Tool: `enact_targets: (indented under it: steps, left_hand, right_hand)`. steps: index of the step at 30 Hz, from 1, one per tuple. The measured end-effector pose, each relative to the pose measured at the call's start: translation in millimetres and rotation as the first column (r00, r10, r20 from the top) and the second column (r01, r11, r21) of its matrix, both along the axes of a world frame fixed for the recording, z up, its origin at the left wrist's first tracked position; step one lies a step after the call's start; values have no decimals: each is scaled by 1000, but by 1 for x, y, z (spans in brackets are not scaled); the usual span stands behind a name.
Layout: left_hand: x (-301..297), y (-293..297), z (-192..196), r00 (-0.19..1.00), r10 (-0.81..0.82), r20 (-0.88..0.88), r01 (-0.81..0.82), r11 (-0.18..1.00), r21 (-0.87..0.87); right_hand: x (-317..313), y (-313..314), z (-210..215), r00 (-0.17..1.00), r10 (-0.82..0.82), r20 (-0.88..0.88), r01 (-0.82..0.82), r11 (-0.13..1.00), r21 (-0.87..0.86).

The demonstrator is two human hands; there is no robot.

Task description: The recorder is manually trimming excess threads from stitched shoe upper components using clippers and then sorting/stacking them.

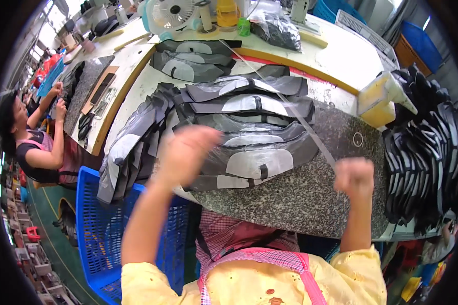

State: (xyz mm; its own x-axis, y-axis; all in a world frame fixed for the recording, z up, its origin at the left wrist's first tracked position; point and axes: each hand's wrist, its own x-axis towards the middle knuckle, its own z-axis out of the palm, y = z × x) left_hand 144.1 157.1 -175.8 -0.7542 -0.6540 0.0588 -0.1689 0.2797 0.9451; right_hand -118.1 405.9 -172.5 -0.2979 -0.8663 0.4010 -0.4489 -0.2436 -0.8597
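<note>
My right hand [354, 177] is closed over the right side of the granite slab [269, 211], gripping the near end of a narrow translucent strip [301, 118]. That strip stretches diagonally toward the back of the table, above overlapping rows of curved grey and black fabric pieces [259, 163] with pale patches. Smeared by motion, my left hand [188, 147] hovers at the left end of these rows; its fingers are too blurred to read. Beside it leans a pile of similar pieces [137, 134].
At the right edge stand tall stacks of dark pieces [417, 162] and a yellowish container [379, 104]. A fan [172, 15], a spool [204, 18] and a yellow pot [228, 14] line the back. A blue basket [94, 229] sits lower left. Another person [43, 142] works at far left.
</note>
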Motion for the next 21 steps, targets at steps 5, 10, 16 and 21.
enact_targets:
  steps: [5,10,16,21]
  left_hand:
    - [-50,143,-18,816,45,-576,566,141,812]
    - [-40,180,-14,909,-371,-192,409,699,587]
    - [-8,151,14,852,-519,66,434,772,465]
    - [-4,62,-17,1000,18,7,-18,997,79]
  right_hand:
    - [48,43,17,551,814,185,-830,513,218]
    - [52,-8,21,976,130,-174,-134,991,-9]
    - [38,-8,-2,922,378,82,-379,841,386]
    - [-3,-18,-37,983,-108,150,40,917,396]
